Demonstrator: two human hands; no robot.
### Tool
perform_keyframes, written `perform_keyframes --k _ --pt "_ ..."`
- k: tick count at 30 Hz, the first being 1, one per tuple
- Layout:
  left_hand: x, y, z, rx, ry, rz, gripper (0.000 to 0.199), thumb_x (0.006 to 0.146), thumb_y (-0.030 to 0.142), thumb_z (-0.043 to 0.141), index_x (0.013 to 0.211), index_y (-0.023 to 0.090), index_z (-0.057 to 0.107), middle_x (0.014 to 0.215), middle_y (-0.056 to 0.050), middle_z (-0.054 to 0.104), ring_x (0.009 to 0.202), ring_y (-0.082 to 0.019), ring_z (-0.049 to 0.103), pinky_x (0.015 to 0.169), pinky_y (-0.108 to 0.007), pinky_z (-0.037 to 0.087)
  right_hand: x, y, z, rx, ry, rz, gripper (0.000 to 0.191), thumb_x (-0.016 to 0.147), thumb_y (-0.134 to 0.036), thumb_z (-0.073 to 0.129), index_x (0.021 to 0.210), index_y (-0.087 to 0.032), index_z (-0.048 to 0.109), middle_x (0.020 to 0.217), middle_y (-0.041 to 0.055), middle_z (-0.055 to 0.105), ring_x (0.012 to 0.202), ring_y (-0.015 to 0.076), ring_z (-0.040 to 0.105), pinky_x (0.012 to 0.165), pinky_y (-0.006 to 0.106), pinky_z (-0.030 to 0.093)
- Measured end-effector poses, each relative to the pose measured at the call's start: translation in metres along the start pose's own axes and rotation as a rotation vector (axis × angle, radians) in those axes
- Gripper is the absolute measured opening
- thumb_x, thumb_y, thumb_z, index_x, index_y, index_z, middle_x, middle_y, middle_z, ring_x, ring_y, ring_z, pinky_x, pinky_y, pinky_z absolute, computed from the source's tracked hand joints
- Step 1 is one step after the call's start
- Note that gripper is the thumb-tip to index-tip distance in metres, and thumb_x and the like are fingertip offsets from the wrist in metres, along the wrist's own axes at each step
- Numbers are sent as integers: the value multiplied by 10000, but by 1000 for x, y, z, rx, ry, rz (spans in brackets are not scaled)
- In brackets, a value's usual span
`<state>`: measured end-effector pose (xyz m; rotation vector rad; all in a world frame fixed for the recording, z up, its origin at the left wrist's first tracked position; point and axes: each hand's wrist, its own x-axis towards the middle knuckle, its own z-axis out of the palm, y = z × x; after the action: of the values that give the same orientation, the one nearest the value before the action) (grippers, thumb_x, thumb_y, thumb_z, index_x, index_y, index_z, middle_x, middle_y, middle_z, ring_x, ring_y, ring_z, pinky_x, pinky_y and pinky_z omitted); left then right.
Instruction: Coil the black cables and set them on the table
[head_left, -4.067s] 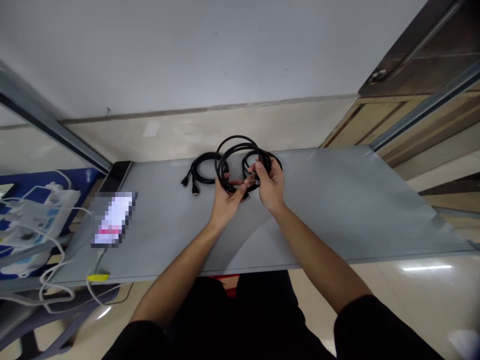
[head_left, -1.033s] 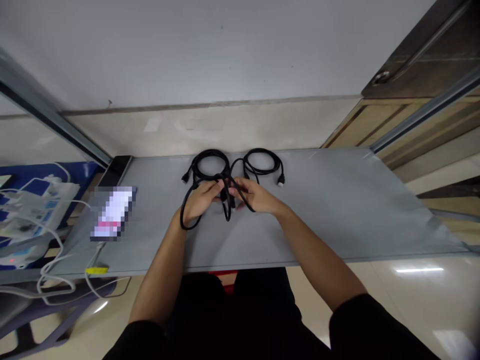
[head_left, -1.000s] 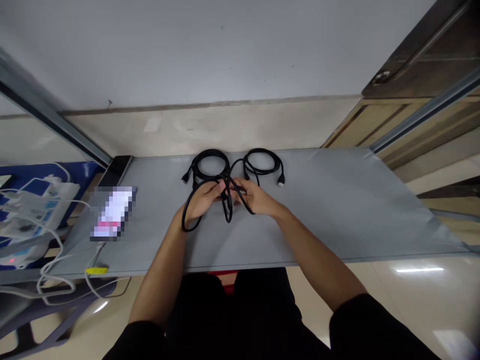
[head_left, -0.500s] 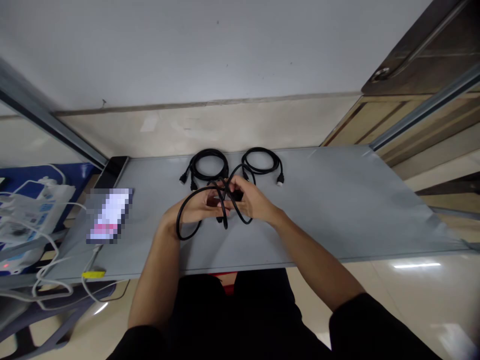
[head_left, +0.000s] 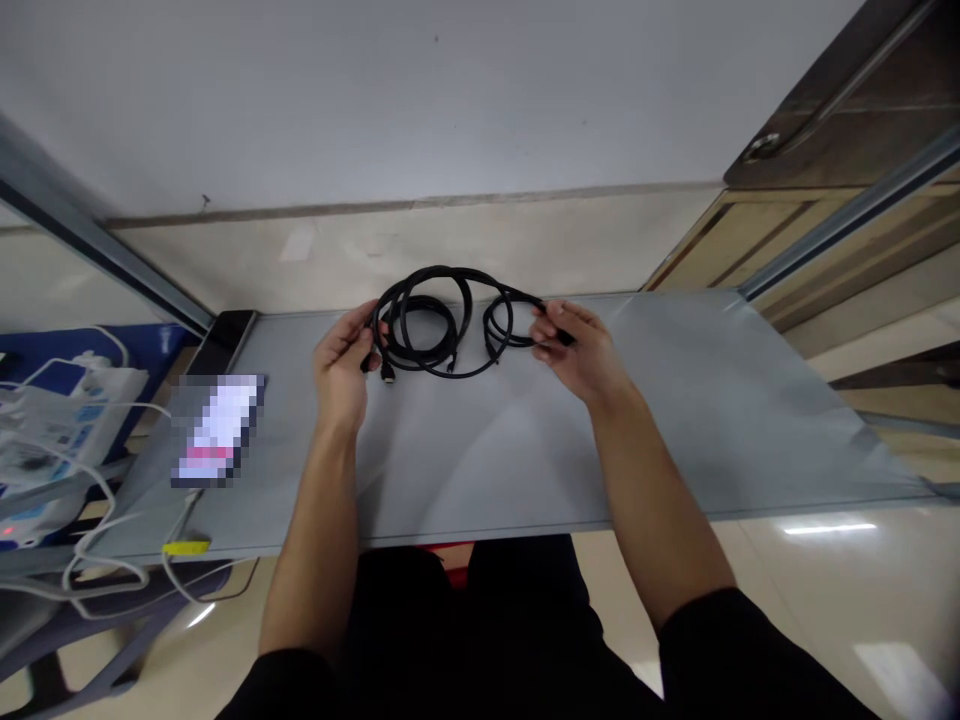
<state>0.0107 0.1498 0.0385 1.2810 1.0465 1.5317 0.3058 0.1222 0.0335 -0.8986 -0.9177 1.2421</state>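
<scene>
Stretched between my hands is a loosely looped black cable, held up above the table. My left hand closes on its left side. At the other side my right hand pinches an end of the cable, and a dark plug shows at the fingers. Behind the held loops, one coiled black cable lies on the table, partly covered by them. A second coiled cable lies to its right, beside my right fingers, also partly hidden. A plug with a flat metal tip shows near my left hand.
The grey table has a wall along its back edge and metal posts at its sides. A lit phone and a dark device lie at the left. White charging cables and power strips crowd the far left.
My hands have moved apart and farther from me. The cable, bunched between them before, is now spread in wide loops. The two coils behind appear unmoved.
</scene>
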Motion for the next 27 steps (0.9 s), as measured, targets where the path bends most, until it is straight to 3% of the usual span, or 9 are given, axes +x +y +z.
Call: perform_keyframes --k 4,6,9,13,16,19,21,24,27 --pt "-8 -3 9 234 -49 68 421 959 555 692 1204 215 729 960 -59 748 849 -187 689 691 -283 540 0 18 17 0 -23 41 306 753 -486 905 803 -266 699 1042 52 762 1111 234 713 833 339 628" --pt "-12 -8 15 385 -83 90 427 898 473 790 1220 213 683 975 -47 743 877 -190 695 774 -294 557 -2 27 27 -39 -69 77 308 742 -477 898 777 -262 679 1127 68 768 1203 262 692 904 372 627" --pt "-15 -17 20 408 -117 8 349 963 395 700 1245 219 595 910 -18 708 715 -161 682 689 -291 549 -4 38 36 -33 -101 92 327 732 -430 882 736 -258 604 1144 67 762 1225 277 691 913 390 626" --pt "-19 -20 23 268 -267 -134 281 997 359 618 1251 254 557 812 20 677 556 -156 655 561 -281 510 -5 44 43 61 -66 83 398 754 -486 875 862 -273 557 1089 9 750 924 193 748 696 308 614" --pt "-24 -14 25 342 -389 -141 199 969 348 666 1136 244 636 720 23 676 549 -177 655 608 -308 530 -7 43 45 5 -49 96 475 800 -624 842 1070 -307 614 879 -39 687 531 89 553 402 211 383" --pt "-27 -9 28 456 -415 -74 279 990 372 650 1231 232 672 783 4 716 619 -190 679 713 -336 562 -10 41 47 -85 -114 110 542 830 -671 807 1180 -284 660 800 -51 628 459 65 451 328 205 255" --pt "-27 -9 30 481 -398 -2 348 1018 398 613 1316 228 670 892 -29 752 798 -219 731 831 -359 578 -11 41 49 -85 -121 100 560 793 -664 847 1149 -280 650 840 -44 664 517 79 547 355 199 376" --pt "-25 -14 30 443 -345 67 363 1045 452 575 1303 226 693 1062 -85 777 1087 -256 725 968 -390 566 -9 45 52 -44 -55 93 588 685 -650 934 963 -263 590 932 -17 735 695 121 704 578 259 627" --pt "-25 -17 30 404 -279 66 369 1059 489 547 1276 233 701 1140 -99 777 1173 -258 704 1004 -393 562 -6 49 52 -23 8 116 628 627 -655 965 806 -244 525 920 6 749 807 158 758 754 331 689"
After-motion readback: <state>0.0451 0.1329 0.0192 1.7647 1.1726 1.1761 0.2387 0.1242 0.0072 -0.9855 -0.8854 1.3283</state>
